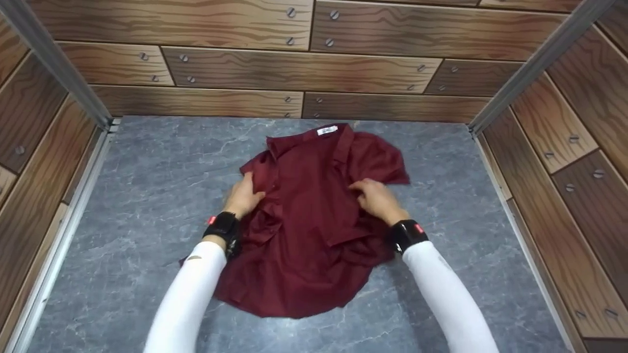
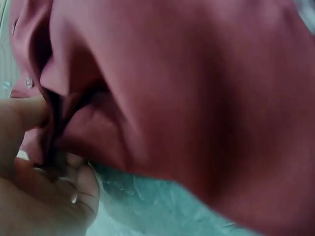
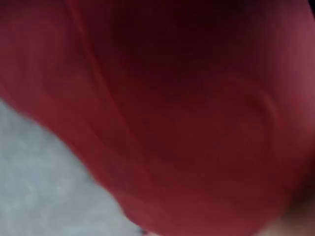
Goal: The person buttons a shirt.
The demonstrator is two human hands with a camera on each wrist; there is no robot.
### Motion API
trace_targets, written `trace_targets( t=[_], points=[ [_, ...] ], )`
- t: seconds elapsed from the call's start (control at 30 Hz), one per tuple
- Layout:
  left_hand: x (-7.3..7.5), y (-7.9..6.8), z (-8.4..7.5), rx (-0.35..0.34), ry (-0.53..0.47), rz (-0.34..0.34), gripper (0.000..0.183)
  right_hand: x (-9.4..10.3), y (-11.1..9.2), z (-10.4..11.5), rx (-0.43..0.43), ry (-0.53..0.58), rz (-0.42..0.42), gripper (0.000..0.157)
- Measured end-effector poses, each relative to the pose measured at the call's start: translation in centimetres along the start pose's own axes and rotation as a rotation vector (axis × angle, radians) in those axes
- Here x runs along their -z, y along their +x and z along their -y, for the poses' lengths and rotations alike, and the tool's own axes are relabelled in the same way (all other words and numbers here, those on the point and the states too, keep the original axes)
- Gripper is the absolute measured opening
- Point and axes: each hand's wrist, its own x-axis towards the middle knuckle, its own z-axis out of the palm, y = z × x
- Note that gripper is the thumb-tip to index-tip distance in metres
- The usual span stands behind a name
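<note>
A dark red short-sleeved shirt [image 1: 309, 196] lies open and rumpled on the grey surface, its collar with a white label [image 1: 327, 130] at the far side. On its left side, my left hand [image 1: 244, 195] pinches the cloth between thumb and fingers; the left wrist view shows folds of the shirt [image 2: 162, 98] caught in that hand [image 2: 54, 191], with small buttons along the edge. My right hand [image 1: 379, 198] grips the shirt's right side just below the sleeve [image 1: 375, 157]. Blurred red cloth [image 3: 167, 137] fills most of the right wrist view, hiding the fingertips there.
The grey marbled surface [image 1: 152, 196] extends around the shirt. Wood-patterned walls stand at the back [image 1: 235, 68], left and right [image 1: 579, 147], with metal posts [image 1: 530, 63] at the corners.
</note>
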Motion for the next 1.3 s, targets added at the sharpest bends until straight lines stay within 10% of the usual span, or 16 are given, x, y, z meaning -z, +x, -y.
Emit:
trace_targets(
  t=[0.13,0.3,0.47,0.67,0.93,1.3],
  points=[
    [1.3,-0.8,1.3,-0.048,-0.076,0.011,0.048,2.1,0.2,1.2,-0.052,0.120,0.111,0.038],
    [2.6,-1.0,2.4,0.038,-0.251,-0.032,0.060,4.5,0.8,-1.2,-0.173,0.075,-0.140,0.039],
    [2.1,-0.1,2.2,0.151,-0.130,-0.171,0.039,4.2,1.7,-5.6,-0.412,0.059,-0.295,0.040],
    [0.6,0.6,1.0,0.175,0.025,-0.188,0.054,2.2,2.5,-7.5,-0.559,0.055,-0.162,0.069],
    [0.3,0.2,0.4,0.038,0.055,-0.211,0.030,1.9,3.1,-5.9,-0.501,0.059,-0.131,0.046],
    [5.7,-0.8,0.0,-0.037,-0.410,-0.581,0.012,6.9,1.7,-5.9,-0.280,0.259,-0.330,0.031]
  ],
)
